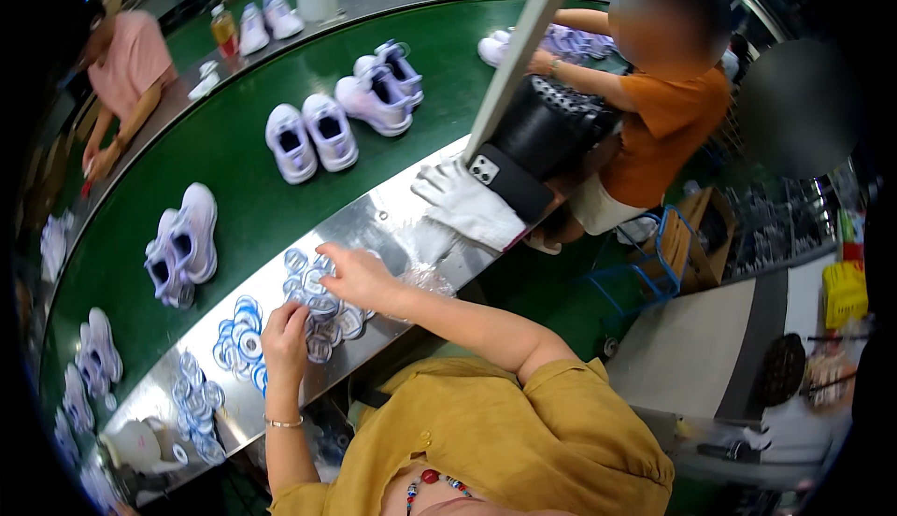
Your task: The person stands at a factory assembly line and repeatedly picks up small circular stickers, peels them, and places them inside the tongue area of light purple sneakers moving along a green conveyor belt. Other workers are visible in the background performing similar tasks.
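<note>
**Steel ledge beside the green belt**

In front of you runs a steel ledge (392, 212), edging the green conveyor belt (252, 156). Clusters of round blue-and-white stickers (238, 340) lie along the ledge. White gloves (462, 200) rest farther along it, beyond the stickers. Pairs of pale sneakers (311, 135) sit on the belt.

Shiny metal ledge (392, 222), matt green belt (243, 189), glossy plastic tags (322, 306).

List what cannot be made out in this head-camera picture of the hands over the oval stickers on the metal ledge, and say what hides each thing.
- Left hand: its fingertips curl over the blue oval stickers, so any grip is hidden.
- Right hand: the palm faces down and covers the sticker pile beneath.
- Clear plastic bag: partly behind the right forearm, contents unclear.
- Shoes at the left rim: bent and blurred by the fisheye edge.
</note>
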The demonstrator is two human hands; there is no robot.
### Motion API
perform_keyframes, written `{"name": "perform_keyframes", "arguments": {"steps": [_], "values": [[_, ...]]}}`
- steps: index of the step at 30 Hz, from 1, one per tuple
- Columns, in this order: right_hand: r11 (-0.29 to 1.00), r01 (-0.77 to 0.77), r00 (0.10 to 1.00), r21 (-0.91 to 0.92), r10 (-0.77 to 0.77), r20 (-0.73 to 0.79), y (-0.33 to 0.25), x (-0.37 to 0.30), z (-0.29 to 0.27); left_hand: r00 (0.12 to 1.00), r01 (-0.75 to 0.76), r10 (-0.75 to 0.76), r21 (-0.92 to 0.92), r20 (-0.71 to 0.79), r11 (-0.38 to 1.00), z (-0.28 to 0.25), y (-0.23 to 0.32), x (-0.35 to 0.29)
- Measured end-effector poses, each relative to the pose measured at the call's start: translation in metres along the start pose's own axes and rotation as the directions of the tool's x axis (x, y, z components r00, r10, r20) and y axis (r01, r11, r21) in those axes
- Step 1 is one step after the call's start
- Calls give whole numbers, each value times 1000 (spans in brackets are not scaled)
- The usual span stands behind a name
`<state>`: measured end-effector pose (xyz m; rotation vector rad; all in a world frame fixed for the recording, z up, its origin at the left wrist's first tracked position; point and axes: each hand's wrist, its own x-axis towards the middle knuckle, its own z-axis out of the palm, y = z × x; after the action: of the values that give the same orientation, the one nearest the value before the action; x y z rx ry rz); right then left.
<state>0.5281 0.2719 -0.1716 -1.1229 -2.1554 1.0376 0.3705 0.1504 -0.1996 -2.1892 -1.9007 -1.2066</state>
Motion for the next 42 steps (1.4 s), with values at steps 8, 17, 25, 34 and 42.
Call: {"name": "perform_keyframes", "arguments": {"steps": [8,17,25,34,42], "values": [[990,-28,988,140,7,152,8,0,-18,997,-3,3,1,81,1000,-30,11,26],[378,-400,914,835,104,391,14,30,-67,962,-83,19,-226,-273,971,7,35,101],[600,-47,966,798,231,-116,51,78,-108,802,532,-465,-804,376,267,97,34,200],[989,91,934,115,-45,-354,64,106,-136,808,517,-490,-792,327,324,133,23,234],[965,201,904,-167,-248,-348,79,123,-126,909,372,-396,-680,129,632,146,10,234]]}}
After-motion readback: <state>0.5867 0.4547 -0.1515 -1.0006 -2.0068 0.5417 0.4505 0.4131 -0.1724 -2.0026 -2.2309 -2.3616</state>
